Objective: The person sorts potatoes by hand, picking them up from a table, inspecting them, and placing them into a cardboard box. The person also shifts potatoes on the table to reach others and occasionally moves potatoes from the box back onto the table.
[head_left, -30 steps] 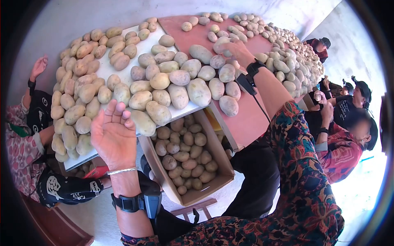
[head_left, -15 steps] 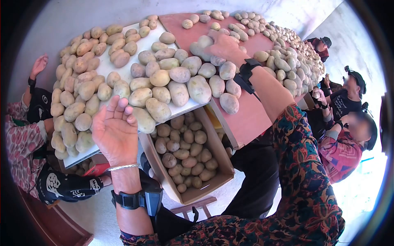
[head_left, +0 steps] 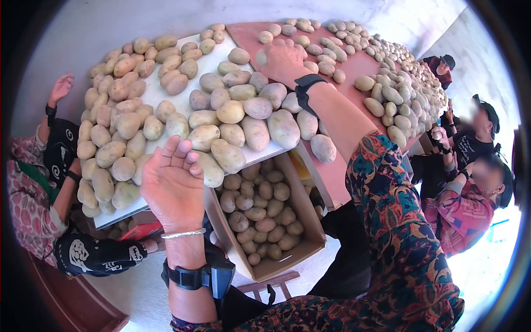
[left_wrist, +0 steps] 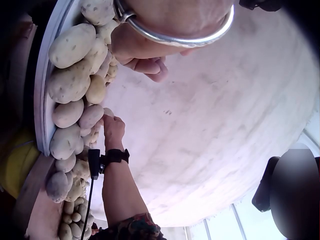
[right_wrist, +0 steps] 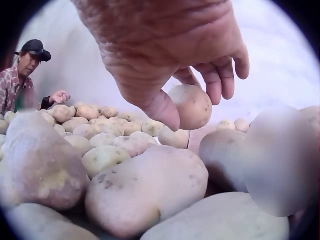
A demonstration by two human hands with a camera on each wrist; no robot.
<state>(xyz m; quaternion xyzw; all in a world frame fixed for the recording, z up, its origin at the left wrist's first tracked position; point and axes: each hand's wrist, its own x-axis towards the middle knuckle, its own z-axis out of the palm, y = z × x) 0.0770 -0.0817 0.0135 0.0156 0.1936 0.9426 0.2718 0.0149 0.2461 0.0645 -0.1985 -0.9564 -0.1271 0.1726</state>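
Observation:
My right hand (head_left: 283, 62) reaches over the far middle of the table. In the right wrist view, its thumb and fingers pinch a small round potato (right_wrist: 194, 106) above larger potatoes (right_wrist: 145, 192). My left hand (head_left: 174, 191) is raised palm up with loosely bent fingers and nothing in it, in front of the near edge of the white board (head_left: 130, 211). Large potatoes (head_left: 228, 155) lie close beyond its fingers. From the left wrist, my right hand (left_wrist: 114, 129) shows low beyond a row of potatoes (left_wrist: 68, 114).
A cardboard box (head_left: 319, 242) of potatoes stands below the board's near edge. More potatoes are heaped at the left and far right, partly on a reddish board (head_left: 351, 72). A person (head_left: 38, 193) sits at the left; several others are at the right.
My right hand has moved left and farther across the table, toward the white board's edge, with a potato in its fingers. My left hand keeps its pose; the head view has shifted slightly.

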